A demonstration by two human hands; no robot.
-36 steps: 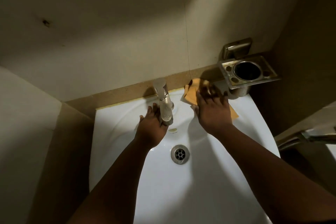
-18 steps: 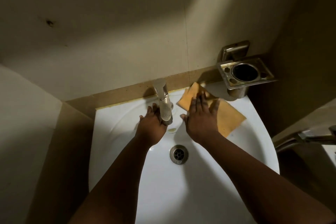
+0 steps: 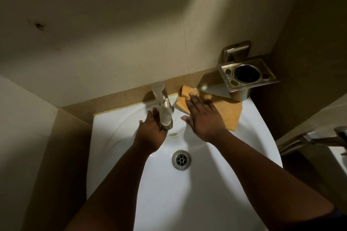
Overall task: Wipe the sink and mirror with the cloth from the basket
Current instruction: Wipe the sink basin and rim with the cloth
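An orange cloth (image 3: 229, 112) lies spread on the back right ledge of the white sink (image 3: 116, 146). My right hand (image 3: 203, 118) presses flat on the cloth with straight fingers, its fingertips near the cloth's folded far corner. My left hand (image 3: 151, 132) rests on the sink just left of the chrome tap (image 3: 163, 107), partly hidden behind the spout. The drain (image 3: 181, 160) sits in the bowl below both hands. No mirror or basket is in view.
A metal tumbler holder (image 3: 246, 76) juts from the wall above the sink's back right corner, close over the cloth. A second tap and basin edge (image 3: 319, 139) show at the far right. Tiled walls close in behind and at both sides.
My right hand slid left along the back ledge toward the tap, and the cloth has spread out flat under it. My left hand stayed by the tap.
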